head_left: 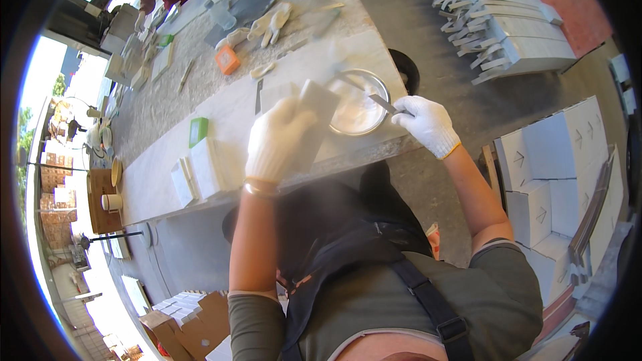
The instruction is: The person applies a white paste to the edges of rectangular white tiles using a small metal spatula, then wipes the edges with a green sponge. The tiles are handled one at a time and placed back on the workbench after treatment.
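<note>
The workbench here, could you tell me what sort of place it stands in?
Probably a tile or stone workshop. A gloved left hand holds a grey tile over a dusty workbench, a metal bowl holds white paste, and cut slabs lie stacked on the floor.

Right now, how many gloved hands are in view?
2. The left hand holds a flat grey tile over the bench. The right hand holds a thin blade reaching over the metal bowl. A loose pair of gloves lies farther up the bench.
</note>
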### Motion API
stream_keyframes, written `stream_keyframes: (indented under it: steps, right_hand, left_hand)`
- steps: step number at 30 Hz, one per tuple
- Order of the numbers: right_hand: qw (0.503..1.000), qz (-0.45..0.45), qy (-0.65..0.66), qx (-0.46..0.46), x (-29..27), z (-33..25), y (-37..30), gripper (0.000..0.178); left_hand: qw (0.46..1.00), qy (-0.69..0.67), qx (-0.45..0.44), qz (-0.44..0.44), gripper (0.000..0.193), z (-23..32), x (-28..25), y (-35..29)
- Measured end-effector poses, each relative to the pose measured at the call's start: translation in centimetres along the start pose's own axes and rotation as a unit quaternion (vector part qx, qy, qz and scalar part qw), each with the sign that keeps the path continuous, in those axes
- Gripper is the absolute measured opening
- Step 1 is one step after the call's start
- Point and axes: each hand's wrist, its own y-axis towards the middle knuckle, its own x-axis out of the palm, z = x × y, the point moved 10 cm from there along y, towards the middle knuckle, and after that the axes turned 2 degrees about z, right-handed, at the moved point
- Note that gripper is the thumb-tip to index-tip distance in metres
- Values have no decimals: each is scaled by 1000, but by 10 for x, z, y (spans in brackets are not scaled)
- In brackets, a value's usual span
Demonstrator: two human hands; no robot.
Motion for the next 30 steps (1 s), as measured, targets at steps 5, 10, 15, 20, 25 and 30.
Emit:
stream_keyframes:
  steps: [5,10,15,20,25,30]
  right_hand:
    - [950,-64,235,196,35,33,-11,23]
    - [922,-62,311,222,53,24,-2,22]
    - [924,-67,308,218,57,16,10,24]
    - [916,-76,333,210,53,10,13,23]
    - [909,-7,361,210,-3,29,5,21]
    - [922,15,279,266,-55,71,-35,24]
  left_hand:
    - [969,-202,-131,-63,30,-54,1,-13]
    - [936,-274,-173,-141,39,-74,33,-31]
    - [922,-311,-164,-161,40,-70,57,-42]
    - [916,-330,-158,-164,42,-57,64,-43]
    - [941,-209,-96,-250,29,-28,102,-29]
    - [893,52,404,-191,14,59,166,-21]
